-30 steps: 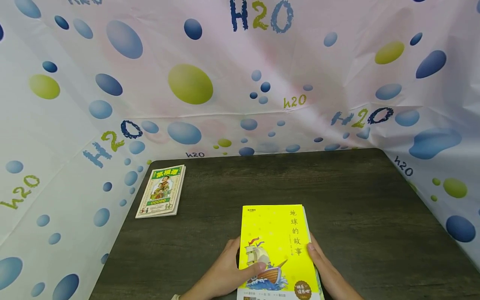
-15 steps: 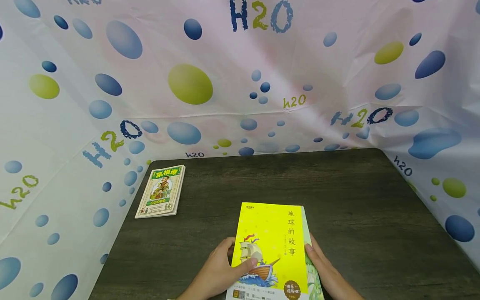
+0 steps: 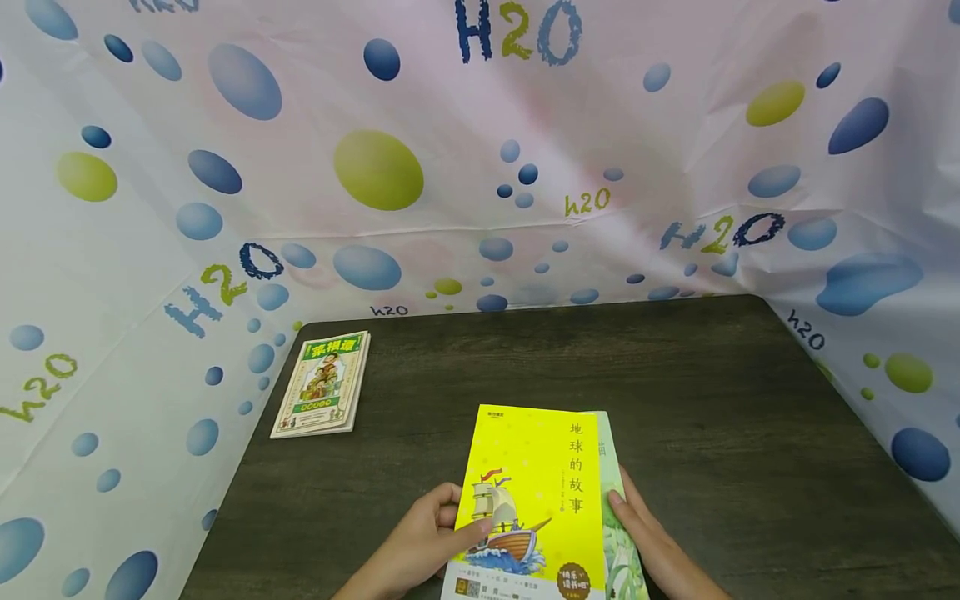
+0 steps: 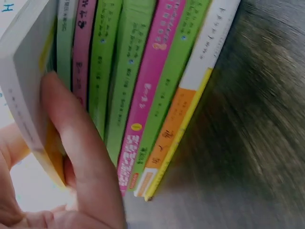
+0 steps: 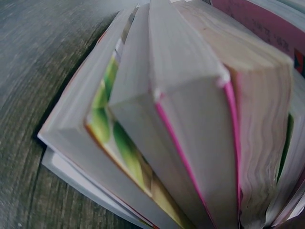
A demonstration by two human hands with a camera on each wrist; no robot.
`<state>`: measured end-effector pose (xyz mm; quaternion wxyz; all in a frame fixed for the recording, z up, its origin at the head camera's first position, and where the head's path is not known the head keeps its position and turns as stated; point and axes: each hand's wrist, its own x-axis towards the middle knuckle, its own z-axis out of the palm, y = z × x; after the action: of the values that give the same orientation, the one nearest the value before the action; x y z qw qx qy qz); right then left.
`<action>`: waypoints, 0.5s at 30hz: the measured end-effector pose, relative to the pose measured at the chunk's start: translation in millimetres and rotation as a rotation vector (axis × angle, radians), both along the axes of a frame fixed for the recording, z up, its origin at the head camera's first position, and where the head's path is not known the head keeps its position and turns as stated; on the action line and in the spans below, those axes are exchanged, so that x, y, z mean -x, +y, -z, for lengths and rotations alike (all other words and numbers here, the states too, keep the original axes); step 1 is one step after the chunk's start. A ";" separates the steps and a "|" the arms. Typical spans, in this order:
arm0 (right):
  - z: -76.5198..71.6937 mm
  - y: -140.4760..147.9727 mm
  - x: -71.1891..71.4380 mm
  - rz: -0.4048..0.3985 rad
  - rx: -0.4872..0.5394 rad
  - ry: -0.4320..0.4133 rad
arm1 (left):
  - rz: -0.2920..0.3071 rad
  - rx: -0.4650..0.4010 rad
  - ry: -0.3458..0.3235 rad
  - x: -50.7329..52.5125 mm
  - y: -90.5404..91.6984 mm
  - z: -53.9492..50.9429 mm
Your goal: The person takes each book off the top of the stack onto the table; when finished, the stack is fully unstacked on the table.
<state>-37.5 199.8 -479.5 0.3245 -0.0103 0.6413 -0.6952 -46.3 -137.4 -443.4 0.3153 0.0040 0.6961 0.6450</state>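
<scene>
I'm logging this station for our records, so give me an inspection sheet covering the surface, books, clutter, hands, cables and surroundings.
Surface: dark wood-grain table.
Books in hand: yellow book, ship on its cover, partly covering a green book; the left wrist view shows further books packed behind, spines visible.
Clutter: cream book lying apart, near the table's left edge.
Left hand: grips the yellow book, thumb across the cover.
Right hand: holds the green book's right edge; most fingers hidden.
Cables: nothing seen.
Surroundings: white sheet behind and beside the table, printed with blue and green bubbles and "H2O".
</scene>
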 end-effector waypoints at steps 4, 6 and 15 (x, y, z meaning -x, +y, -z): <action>-0.5 -0.3 0.6 0.006 -0.010 -0.007 | 0.024 -0.027 -0.027 0.7 -5.4 2.8; -0.9 -1.0 0.2 0.015 -0.034 0.003 | 0.032 -0.051 -0.034 1.0 -7.4 3.6; -0.1 -1.7 -3.6 -0.022 0.124 -0.024 | 0.030 -0.098 0.017 3.7 -19.1 4.2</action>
<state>-33.9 198.1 -479.4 0.3385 -0.0291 0.5930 -0.7301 -50.0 -156.5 -447.7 0.3184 0.0354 0.6663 0.6733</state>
